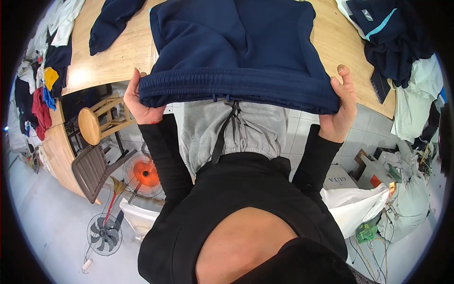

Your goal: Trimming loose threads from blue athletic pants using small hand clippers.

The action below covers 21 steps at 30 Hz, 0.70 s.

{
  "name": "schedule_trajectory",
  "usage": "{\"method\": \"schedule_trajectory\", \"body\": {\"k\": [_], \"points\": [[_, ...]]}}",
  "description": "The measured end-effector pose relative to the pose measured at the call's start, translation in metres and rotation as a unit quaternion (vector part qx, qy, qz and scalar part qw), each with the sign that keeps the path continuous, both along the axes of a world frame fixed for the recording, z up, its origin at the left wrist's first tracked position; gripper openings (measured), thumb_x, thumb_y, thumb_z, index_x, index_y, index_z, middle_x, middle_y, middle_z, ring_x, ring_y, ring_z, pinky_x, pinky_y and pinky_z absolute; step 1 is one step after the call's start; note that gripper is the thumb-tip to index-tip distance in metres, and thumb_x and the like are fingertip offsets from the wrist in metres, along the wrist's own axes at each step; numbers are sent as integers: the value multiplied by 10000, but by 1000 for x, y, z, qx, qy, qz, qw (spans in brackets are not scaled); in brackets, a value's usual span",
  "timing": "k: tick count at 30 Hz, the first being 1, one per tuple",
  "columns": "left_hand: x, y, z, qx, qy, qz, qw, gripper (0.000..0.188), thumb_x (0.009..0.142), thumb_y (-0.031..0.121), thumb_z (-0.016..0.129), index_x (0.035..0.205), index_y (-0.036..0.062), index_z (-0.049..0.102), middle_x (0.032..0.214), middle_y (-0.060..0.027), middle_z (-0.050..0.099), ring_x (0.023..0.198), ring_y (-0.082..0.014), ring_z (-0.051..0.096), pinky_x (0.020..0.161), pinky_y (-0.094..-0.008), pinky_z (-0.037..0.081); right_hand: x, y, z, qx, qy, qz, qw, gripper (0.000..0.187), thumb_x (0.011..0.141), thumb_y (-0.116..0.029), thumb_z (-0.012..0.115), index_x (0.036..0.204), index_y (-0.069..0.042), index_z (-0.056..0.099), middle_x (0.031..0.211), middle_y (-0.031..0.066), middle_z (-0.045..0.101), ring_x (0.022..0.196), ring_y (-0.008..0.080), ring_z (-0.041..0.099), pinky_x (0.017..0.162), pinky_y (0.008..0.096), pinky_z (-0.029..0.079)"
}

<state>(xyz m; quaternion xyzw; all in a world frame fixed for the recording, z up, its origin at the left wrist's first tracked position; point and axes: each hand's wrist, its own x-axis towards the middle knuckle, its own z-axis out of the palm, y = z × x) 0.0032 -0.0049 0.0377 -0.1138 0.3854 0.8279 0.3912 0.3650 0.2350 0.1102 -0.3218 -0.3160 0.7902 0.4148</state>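
A pair of navy elastic-waist pants [236,45] is spread in front of me. Its gathered waistband [236,84] hangs over the near edge of the table, with a short drawstring end at the middle. My left hand [141,102] grips the left end of the waistband, the thumb up along the outside. At the right end, my right hand [344,102] holds the band, with fingertips showing above it. The band is stretched level between both hands. The far part of the pants lies on the table and runs out of the picture's top, so their length cannot be told.
The wooden table [338,47] carries a dark navy garment [113,23] at the left and a heap of dark clothes [390,49] at the right. Below on the left are a round wooden stool [90,126], a brown chair [90,170] and an orange-centred fan [145,174]. A carton [338,177] stands right.
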Motion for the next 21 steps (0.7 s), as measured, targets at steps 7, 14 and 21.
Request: {"method": "schedule_trajectory", "body": {"k": [7, 14, 21], "points": [[-4, -1, -6, -5, 3, -4, 1000, 399, 1144, 251, 563, 796, 67, 624, 736, -81, 691, 700, -243, 707, 717, -405, 595, -2, -3, 4, 17, -15, 0, 1000, 299, 947, 29, 701, 1203, -70, 583, 1071, 142, 755, 942, 193, 766, 861, 287, 605], [-5, -2, -13, -26, 3, 11, 1000, 389, 1145, 238, 546, 811, 61, 637, 743, -91, 703, 704, -253, 719, 719, -418, 607, -8, -7, 5, 13, -29, -4, 999, 288, 994, 24, 656, 1237, -70, 531, 935, 136, 751, 839, 190, 768, 772, 285, 602], [-12, -5, -15, 26, -36, -30, 999, 398, 1109, 285, 580, 795, 67, 694, 804, -112, 763, 770, -282, 760, 775, -468, 615, -9, -8, 6, 11, -34, 8, 999, 290, 995, 27, 662, 1238, -68, 536, 909, 108, 738, 826, 178, 765, 769, 277, 601]]}}
